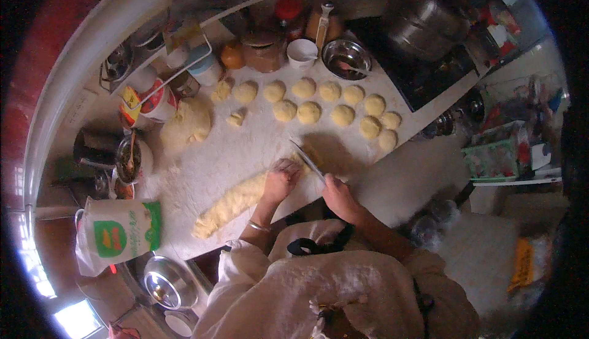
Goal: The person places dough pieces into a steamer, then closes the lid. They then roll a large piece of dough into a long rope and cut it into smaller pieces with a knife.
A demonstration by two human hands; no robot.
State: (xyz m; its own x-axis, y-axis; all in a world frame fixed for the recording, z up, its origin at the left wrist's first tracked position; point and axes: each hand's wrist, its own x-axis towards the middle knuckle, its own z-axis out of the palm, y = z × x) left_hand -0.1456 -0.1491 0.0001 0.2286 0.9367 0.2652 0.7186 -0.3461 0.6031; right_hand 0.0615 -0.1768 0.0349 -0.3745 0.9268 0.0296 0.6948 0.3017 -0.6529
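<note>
A long roll of pale yellow dough [232,203] lies slantwise along the near edge of the floured counter [198,164]. My left hand [281,180], with a bracelet at the wrist, grips the roll's right end with curled fingers. In my right hand [339,196] is a knife [309,160], its blade pointing up and left, just right of my left fingers. A bit of dough shows by the blade, but whether the edge touches it is hidden. Several round dough pieces [308,112] sit apart beyond my hands, and a larger dough lump [188,122] rests at the left.
A steel bowl [347,70] with a utensil and a white cup [302,52] stand along the back. At the far right, a large metal pot [425,21] is on a black cooktop [414,88]. A flour bag [117,233] and a steel lid [168,284] are at left.
</note>
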